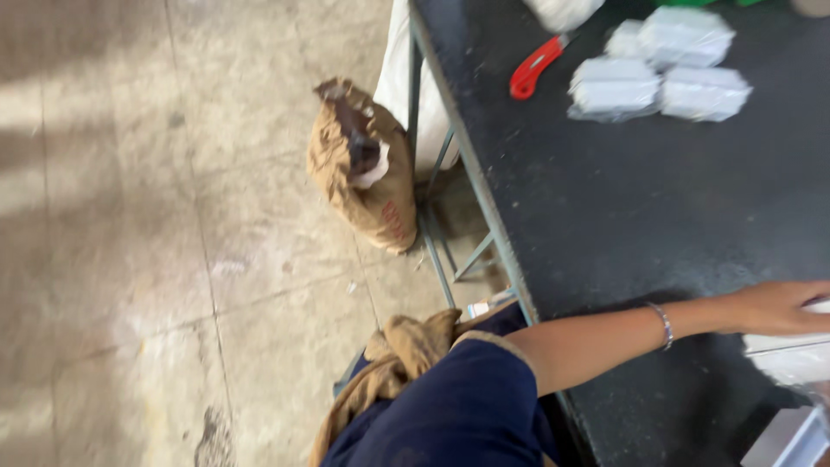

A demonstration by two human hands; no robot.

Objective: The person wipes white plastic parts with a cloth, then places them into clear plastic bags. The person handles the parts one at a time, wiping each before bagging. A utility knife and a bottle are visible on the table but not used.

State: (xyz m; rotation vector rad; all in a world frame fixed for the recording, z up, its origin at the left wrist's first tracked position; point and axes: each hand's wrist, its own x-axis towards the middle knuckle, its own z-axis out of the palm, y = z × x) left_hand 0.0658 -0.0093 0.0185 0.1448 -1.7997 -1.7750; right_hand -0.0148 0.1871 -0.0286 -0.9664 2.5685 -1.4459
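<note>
Black and speckled, the counter (pixel 657 207) is filling the right half of the view, its grey metal frame running along its left edge. One arm in a dark blue sleeve is reaching across it from six o'clock toward three o'clock, a thin bracelet (pixel 665 323) sitting at the wrist. Whether this is the left or the right arm is not showing clearly; it is reading as the left hand (pixel 782 307), lying flat with fingers extended on top of a white wrapped package (pixel 791 355) at the right edge, pressing on it rather than closing round it. The other hand is not appearing anywhere in the frame.

At one o'clock a cluster of white plastic-wrapped packets (pixel 661 73) is lying on the counter, each roughly rectangular and pale grey-white, touching one another; any labels on them are too blurred to make out. Just beside them at twelve o'clock a red-handled cutter (pixel 534 67) is lying tilted, its tip pointing toward another white bag at the top edge.

On the concrete floor (pixel 130 242), at about eleven o'clock from the arm, a brown paper sack (pixel 363 164) is standing torn open at the top, with red print low on its side, leaning near the counter's frame. A tan cloth (pixel 393 363) is draping beside the blue sleeve at six o'clock.
</note>
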